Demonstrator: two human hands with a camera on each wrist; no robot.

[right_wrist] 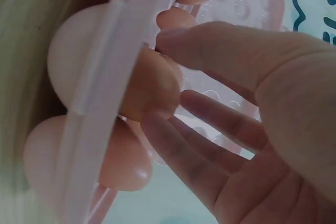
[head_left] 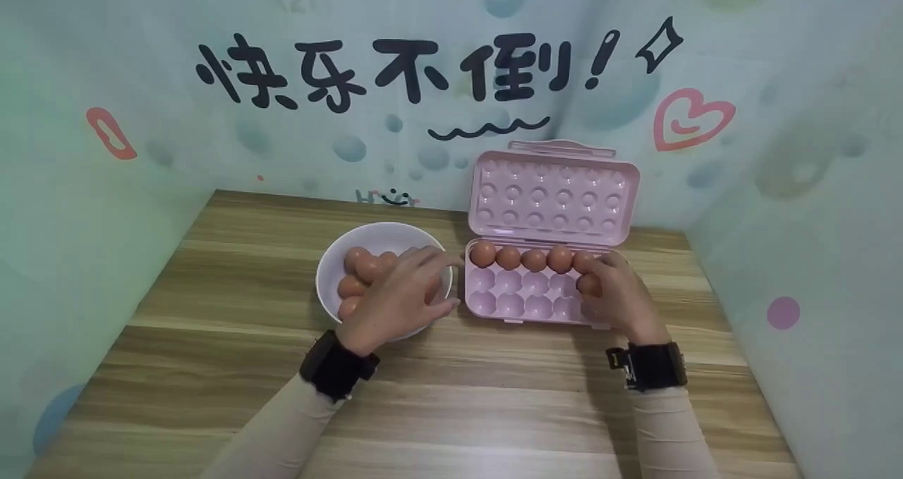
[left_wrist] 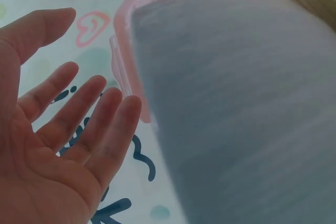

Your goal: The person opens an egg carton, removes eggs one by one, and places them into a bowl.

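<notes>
A pink egg carton (head_left: 523, 304) stands with its lid (head_left: 554, 207) raised; brown eggs (head_left: 534, 260) line its back row. Over the carton's right end is my right hand (head_left: 624, 295). In the right wrist view, its thumb and fingertips pinch an egg (right_wrist: 155, 85) at a compartment, beside another egg (right_wrist: 128, 158). Part of the right end is hidden by this hand. My left hand (head_left: 402, 292) hovers over a white bowl (head_left: 326, 264) of brown eggs (head_left: 356, 285), covering some of them. Its fingers are spread and relaxed in the left wrist view, with nothing held.
Both bowl and carton rest on a wood-grain table (head_left: 451, 401). A printed cloth wall (head_left: 395, 140) rises right behind them, and side walls stand left and right. The lid leans back close to the cloth.
</notes>
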